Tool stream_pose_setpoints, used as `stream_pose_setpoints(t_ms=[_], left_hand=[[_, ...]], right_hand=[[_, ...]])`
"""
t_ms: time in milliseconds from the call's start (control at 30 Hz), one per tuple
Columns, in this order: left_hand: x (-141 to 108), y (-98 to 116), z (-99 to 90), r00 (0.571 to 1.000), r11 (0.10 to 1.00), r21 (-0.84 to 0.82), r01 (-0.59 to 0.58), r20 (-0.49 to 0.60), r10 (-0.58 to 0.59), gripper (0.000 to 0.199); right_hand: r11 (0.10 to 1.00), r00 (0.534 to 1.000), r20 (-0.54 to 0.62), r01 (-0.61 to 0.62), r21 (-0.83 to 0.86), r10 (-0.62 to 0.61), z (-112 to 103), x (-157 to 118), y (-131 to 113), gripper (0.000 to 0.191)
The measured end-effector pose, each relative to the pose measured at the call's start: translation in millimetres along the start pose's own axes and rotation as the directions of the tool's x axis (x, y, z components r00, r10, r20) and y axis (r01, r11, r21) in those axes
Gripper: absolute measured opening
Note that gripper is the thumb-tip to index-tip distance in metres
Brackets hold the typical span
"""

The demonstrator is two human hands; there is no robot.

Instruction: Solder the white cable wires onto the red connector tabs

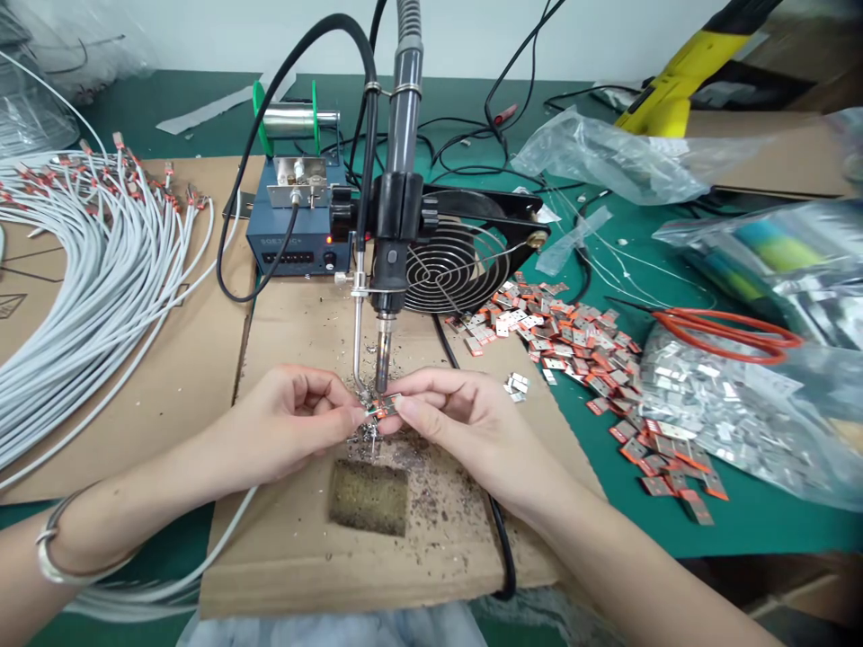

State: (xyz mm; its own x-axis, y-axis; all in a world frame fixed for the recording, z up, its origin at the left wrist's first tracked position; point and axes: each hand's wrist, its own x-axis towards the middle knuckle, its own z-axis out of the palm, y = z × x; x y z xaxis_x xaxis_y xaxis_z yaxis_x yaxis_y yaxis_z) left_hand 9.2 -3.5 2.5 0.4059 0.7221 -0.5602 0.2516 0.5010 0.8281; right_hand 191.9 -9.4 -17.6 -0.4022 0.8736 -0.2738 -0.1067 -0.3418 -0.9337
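Observation:
Under the tip of an upright soldering iron (382,355), my two hands meet. My right hand (449,413) pinches a small orange and silver connector (387,407) between thumb and fingertips. My left hand (306,418), with a bracelet at its wrist, is closed at the connector's left side, its fingertips pinching the end of a white cable. Most of that cable is hidden by the hand; a stretch (229,535) shows below the left forearm. A thin metal feed tube (358,332) ends just above the fingertips. Solder scraps lie beneath them.
A brown sponge (369,497) lies on the cardboard (283,566). Bundled white cables (114,261) fill the left. Behind stand a blue soldering unit (297,238), solder spool (289,119) and fan grille (455,265). Loose connectors (580,346) and a plastic bag (728,404) lie right.

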Motion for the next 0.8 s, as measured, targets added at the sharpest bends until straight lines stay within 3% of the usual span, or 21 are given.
stream_pose_setpoints(t_ms=[300,800], left_hand=[[1.6,-2.1,-1.9,0.999,0.998,0.036,-0.053,0.007,0.053,0.023],[2.2,-0.2,-1.2,0.999,0.997,0.075,-0.015,-0.049,0.019,0.019]], right_hand=[[0.999,1.000,0.017,-0.007,0.040,0.007,0.0,-1.2,-2.2,0.024],[0.999,1.000,0.010,0.011,0.050,-0.011,0.6,0.4,-0.9,0.020]])
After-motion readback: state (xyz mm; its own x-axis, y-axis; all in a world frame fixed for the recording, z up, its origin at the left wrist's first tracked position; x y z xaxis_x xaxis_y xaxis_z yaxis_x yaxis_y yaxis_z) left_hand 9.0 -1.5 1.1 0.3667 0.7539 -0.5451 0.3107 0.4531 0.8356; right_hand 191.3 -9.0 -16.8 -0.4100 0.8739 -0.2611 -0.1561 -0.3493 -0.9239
